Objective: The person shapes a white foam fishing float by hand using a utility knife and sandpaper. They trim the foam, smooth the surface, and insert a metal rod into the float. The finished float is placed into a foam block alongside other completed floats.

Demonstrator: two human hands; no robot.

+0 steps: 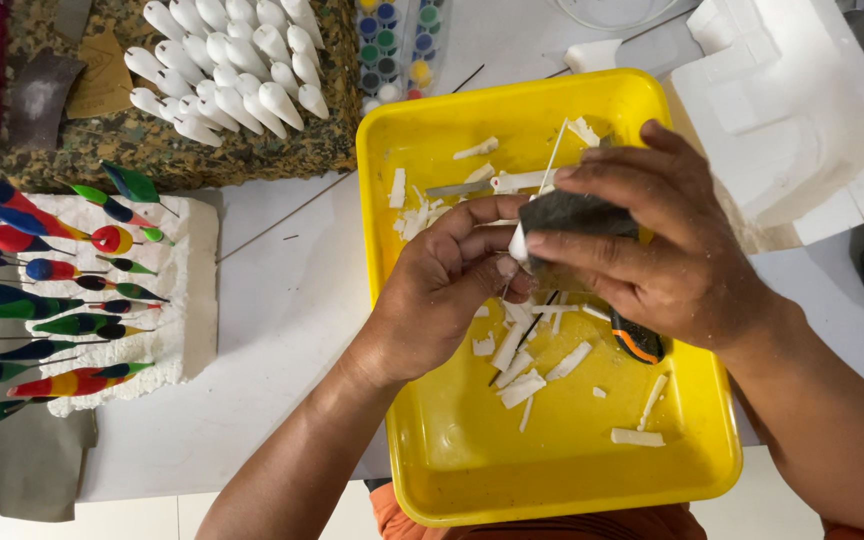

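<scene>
At the far left, painted fishing floats (62,270) stood in a white foam block (187,300); behind them were unpainted white floats (227,70). Over the yellow tray (432,440) of white shavings (522,385), our left hand (432,300) pinched a small white float piece (518,243) between thumb and fingers. Our right hand (667,250) pressed folded dark sandpaper (577,215) around it, fingers closed together.

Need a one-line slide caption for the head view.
Over a yellow plastic tray of white shavings, the left hand holds a small white piece against dark grey sandpaper gripped by the right hand.
</scene>
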